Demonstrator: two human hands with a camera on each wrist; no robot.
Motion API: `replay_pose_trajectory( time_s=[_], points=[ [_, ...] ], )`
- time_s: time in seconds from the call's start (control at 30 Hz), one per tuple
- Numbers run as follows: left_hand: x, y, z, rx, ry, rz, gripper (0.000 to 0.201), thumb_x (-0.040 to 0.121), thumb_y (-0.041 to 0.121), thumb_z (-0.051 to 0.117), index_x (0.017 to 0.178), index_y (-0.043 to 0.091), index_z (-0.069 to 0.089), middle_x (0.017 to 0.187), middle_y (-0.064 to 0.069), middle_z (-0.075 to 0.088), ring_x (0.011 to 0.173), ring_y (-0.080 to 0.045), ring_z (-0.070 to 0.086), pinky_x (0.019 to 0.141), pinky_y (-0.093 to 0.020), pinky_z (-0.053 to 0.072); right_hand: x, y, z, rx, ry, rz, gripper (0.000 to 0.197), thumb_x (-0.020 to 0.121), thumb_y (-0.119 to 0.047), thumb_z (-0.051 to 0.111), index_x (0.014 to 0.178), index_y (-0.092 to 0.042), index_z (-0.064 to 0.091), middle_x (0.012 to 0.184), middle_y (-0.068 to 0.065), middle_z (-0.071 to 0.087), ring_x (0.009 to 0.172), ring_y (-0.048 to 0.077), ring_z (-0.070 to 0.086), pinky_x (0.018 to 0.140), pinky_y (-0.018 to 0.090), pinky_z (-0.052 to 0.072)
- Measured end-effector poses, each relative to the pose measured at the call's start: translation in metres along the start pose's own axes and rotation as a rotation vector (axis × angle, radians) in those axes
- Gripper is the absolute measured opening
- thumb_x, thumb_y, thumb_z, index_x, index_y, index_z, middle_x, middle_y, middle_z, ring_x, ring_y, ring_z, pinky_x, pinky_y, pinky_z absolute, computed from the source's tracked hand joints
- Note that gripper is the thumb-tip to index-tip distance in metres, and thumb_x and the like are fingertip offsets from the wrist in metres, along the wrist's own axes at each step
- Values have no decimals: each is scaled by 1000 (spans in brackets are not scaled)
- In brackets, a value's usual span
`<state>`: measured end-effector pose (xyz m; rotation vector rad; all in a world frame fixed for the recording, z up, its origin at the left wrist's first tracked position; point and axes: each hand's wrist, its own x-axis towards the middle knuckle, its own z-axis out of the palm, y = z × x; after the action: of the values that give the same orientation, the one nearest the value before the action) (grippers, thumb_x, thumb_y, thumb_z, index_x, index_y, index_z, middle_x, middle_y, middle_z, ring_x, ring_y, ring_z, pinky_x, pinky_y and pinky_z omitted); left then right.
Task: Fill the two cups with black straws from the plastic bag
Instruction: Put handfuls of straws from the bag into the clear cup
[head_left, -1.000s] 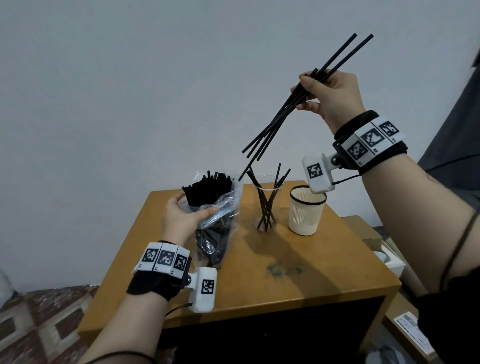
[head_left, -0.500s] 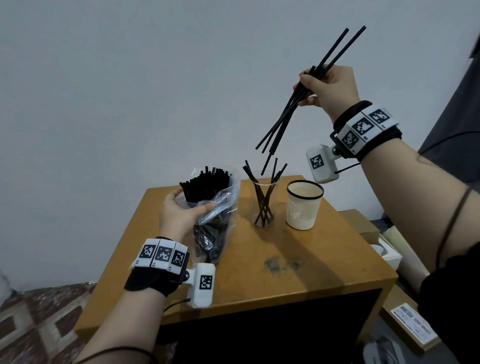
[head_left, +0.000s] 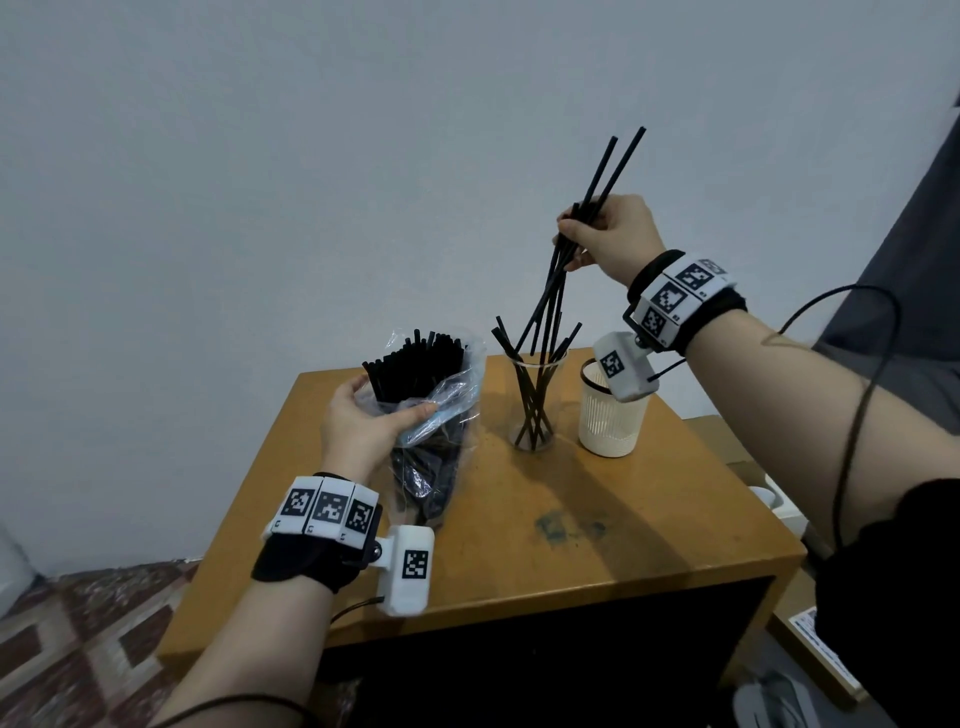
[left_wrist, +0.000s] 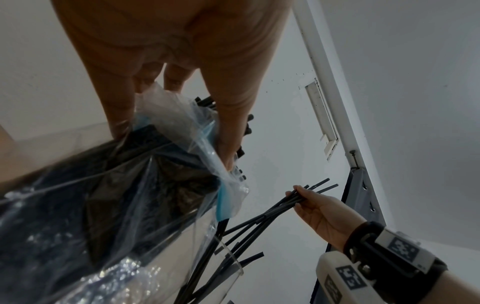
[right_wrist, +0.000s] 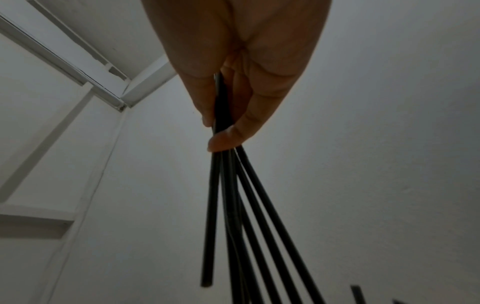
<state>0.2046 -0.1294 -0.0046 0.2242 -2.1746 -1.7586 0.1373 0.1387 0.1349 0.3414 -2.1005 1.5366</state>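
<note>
A clear plastic bag (head_left: 441, 400) packed with black straws stands upright on the wooden table (head_left: 597, 525). My left hand (head_left: 363, 421) grips the bag (left_wrist: 166, 144) near its open top. My right hand (head_left: 602, 234) pinches a bundle of several black straws (head_left: 556, 291) above the clear cup (head_left: 535, 405); their lower ends dip into the cup's mouth, where a few other straws lean. In the right wrist view thumb and fingers (right_wrist: 226, 139) clamp the bundle (right_wrist: 233, 205). To the right of the clear cup stands a white ribbed cup (head_left: 610, 421), its inside hidden.
The table backs onto a plain grey wall. Cardboard boxes (head_left: 810, 634) lie on the floor at the right, patterned tiles (head_left: 78, 634) at the left. A dark stain (head_left: 566, 527) marks the tabletop's middle. A dark cloth (head_left: 914, 270) hangs at the far right.
My right hand has come down and left with the straw bundle, turning it steeper, so its lower ends now reach into the clear cup. The left hand still holds the bag.
</note>
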Motion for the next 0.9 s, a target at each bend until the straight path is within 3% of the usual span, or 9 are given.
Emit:
replay_pose_trajectory(
  time_s=[0.13,0.37,0.5,0.63,0.77,0.9],
  points=[
    [0,-2,0,-10,-4,0,98,59,19,91,142,6,39,142,-12,49,128,-26,47,104,-35,37,3,17,6,-51,1,82,11,89,-6,62,98,0,61,80,10,67,83,31,70,68,38,60],
    [1,-3,0,2,-8,5,100,59,22,91,142,7,38,143,-12,47,129,-27,46,106,-38,37,-2,47,21,-154,-49,185,15,89,-11,63,101,-2,62,92,15,68,72,25,70,70,39,60],
    [1,-4,-1,-7,-10,3,97,61,19,90,142,7,39,143,-12,47,129,-25,46,102,-32,37,-2,59,26,-143,-2,224,16,89,-15,64,101,-4,61,81,11,67,67,25,70,70,41,60],
    [1,-5,-3,-16,-17,6,96,62,19,89,142,7,38,143,-12,47,129,-24,46,95,-27,34,-2,64,28,-184,21,201,19,88,-17,66,102,-5,64,92,16,69,69,24,69,67,38,60],
    [1,-7,-4,-1,-16,8,97,62,22,89,143,8,38,144,-11,45,130,-25,45,98,-29,35,-4,64,29,-351,-73,141,19,85,-22,69,100,-11,67,88,5,67,65,10,61,56,18,50],
    [3,-7,-4,2,-12,10,97,60,22,90,141,8,39,141,-11,49,127,-24,47,101,-33,38,-1,59,29,-519,-143,161,25,88,-37,64,95,-13,67,84,-1,61,75,10,56,66,21,43]
  ],
)
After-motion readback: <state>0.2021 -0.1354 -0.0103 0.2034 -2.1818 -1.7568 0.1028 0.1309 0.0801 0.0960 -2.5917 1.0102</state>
